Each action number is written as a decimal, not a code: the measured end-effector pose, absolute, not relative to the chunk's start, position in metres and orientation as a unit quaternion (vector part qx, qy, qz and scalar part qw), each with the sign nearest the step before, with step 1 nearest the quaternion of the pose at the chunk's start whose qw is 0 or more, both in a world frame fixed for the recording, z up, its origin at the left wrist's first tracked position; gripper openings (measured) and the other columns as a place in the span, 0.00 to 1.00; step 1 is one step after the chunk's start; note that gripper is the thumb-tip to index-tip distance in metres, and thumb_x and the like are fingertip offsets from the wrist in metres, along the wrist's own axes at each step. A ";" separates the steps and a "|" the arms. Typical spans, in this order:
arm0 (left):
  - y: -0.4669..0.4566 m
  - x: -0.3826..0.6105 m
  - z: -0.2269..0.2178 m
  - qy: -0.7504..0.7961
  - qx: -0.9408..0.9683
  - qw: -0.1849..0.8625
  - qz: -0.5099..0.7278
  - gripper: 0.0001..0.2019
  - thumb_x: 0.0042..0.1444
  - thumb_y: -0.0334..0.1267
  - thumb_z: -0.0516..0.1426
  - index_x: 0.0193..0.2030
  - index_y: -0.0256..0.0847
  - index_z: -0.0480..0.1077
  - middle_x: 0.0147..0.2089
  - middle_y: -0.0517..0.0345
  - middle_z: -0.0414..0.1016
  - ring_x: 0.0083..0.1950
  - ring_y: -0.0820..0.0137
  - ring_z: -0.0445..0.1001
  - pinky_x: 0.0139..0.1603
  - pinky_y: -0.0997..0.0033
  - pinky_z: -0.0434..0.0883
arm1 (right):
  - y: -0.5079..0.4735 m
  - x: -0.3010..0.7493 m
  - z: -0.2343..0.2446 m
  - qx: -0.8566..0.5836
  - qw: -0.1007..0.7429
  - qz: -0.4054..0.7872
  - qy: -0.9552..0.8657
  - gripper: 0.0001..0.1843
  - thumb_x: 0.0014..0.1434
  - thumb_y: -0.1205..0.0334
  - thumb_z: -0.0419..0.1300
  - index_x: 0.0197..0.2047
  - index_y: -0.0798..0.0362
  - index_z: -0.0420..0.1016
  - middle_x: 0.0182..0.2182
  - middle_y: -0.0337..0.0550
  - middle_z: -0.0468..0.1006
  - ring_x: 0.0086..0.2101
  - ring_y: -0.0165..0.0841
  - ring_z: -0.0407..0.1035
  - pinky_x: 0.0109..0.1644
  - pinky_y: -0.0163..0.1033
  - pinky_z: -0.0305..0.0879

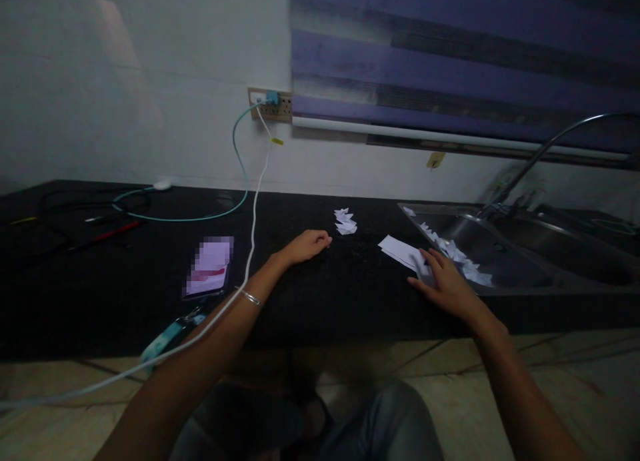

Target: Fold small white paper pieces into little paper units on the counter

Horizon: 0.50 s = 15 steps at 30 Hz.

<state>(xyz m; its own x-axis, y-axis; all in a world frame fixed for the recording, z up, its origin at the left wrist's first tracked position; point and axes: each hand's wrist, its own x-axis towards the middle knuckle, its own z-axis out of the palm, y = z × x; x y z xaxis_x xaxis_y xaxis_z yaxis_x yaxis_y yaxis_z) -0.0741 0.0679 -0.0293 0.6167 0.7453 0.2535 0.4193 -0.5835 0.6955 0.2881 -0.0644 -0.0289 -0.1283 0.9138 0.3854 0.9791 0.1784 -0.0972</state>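
My left hand rests on the black countertop, its fingers curled loosely with nothing visible in them. It lies just left of a small pile of folded white paper bits. My right hand lies flat with fingers spread, its fingertips touching a white sheet of paper at the sink's left edge. More white paper scraps lie scattered on the steel drainboard beside that hand. A thin bangle sits on my left wrist.
A phone with a lit screen lies left of my left arm, with a white cable and a teal cable running up to a wall socket. A steel sink with a tap sits at right. Tools and wires lie at far left.
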 end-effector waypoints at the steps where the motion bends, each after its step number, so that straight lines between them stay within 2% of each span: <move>1: 0.068 -0.074 -0.030 0.342 0.847 0.303 0.271 0.17 0.63 0.48 0.48 0.32 0.38 0.67 0.29 0.58 0.66 0.29 0.72 0.65 0.31 0.72 0.61 | -0.065 0.294 -0.034 -0.640 0.169 -0.064 -0.747 0.38 0.59 0.42 0.53 0.66 0.58 0.57 0.61 0.61 0.63 0.60 0.51 0.60 0.61 0.54 0.60; 5: 0.070 -0.074 -0.031 0.345 0.849 0.296 0.270 0.17 0.63 0.48 0.48 0.31 0.38 0.66 0.28 0.58 0.67 0.29 0.72 0.65 0.30 0.73 0.61 | -0.061 0.301 -0.037 -0.648 0.161 -0.031 -0.744 0.38 0.62 0.41 0.50 0.67 0.56 0.55 0.59 0.60 0.67 0.56 0.50 0.65 0.59 0.54 0.64; 8: 0.069 -0.074 -0.031 0.355 0.847 0.295 0.264 0.17 0.63 0.48 0.47 0.31 0.39 0.66 0.28 0.58 0.67 0.28 0.73 0.64 0.30 0.73 0.60 | -0.045 0.300 -0.031 -0.640 0.167 -0.056 -0.748 0.40 0.59 0.39 0.53 0.67 0.56 0.55 0.60 0.59 0.65 0.57 0.52 0.64 0.58 0.55 0.64; 11: 0.068 -0.074 -0.030 0.364 0.843 0.299 0.262 0.17 0.63 0.48 0.47 0.32 0.38 0.67 0.28 0.58 0.67 0.28 0.73 0.64 0.30 0.73 0.60 | -0.019 0.299 -0.026 -0.612 0.150 -0.054 -0.775 0.42 0.58 0.40 0.56 0.66 0.59 0.57 0.61 0.61 0.64 0.59 0.51 0.62 0.60 0.51 0.61; 15: 0.069 -0.074 -0.030 0.364 0.838 0.310 0.262 0.16 0.63 0.48 0.48 0.33 0.38 0.67 0.29 0.57 0.67 0.29 0.72 0.65 0.29 0.73 0.60 | 0.006 0.294 -0.022 -0.596 0.104 -0.021 -0.796 0.31 0.61 0.45 0.54 0.60 0.57 0.66 0.53 0.59 0.74 0.51 0.48 0.70 0.55 0.49 0.65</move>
